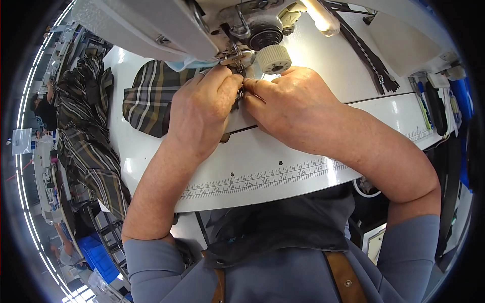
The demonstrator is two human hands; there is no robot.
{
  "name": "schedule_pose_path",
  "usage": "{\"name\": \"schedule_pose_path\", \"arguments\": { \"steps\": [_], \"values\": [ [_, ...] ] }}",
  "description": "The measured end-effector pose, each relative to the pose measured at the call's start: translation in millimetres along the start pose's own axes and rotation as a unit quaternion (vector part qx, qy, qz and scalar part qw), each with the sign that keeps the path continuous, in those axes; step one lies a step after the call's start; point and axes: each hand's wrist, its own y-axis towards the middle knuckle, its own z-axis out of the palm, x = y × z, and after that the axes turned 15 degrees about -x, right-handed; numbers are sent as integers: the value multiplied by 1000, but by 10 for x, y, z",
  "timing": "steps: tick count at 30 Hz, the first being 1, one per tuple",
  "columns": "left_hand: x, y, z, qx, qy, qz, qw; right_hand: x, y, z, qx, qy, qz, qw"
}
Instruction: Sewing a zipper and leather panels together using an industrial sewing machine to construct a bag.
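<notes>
Both hands [242,98] pinch plaid fabric [149,98] under sewing machine [202,25]; zipper [369,55] lies aside.

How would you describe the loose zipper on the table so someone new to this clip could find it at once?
Start at the white sewing table and follow it to its far right, past the right hand. There a dark zipper lies diagonally, its metal pull at the lower end. Unlike the plaid fabric on the left, it is a narrow, plain dark strip.

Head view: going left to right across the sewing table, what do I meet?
Heap of plaid fabric → plaid piece on the white table → left hand → right hand → dark zipper strip → tools at the table's right edge.
</notes>
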Motion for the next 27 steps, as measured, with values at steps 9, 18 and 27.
{"name": "schedule_pose_path", "arguments": {
  "steps": [9, 18, 27],
  "values": [
    [-52, -36, -39, 20, -9, -37, 999, -34, -27, 11, -6, -1, 15, 1000],
    [-59, -58, -13, 4, 7, -26, 1000, -1, 34, -55, -50, 43, 45, 997],
    [-347, -244, -310, -35, -25, 147, 988, -26, -19, -102, -50, 55, 64, 995]
  ]
}}
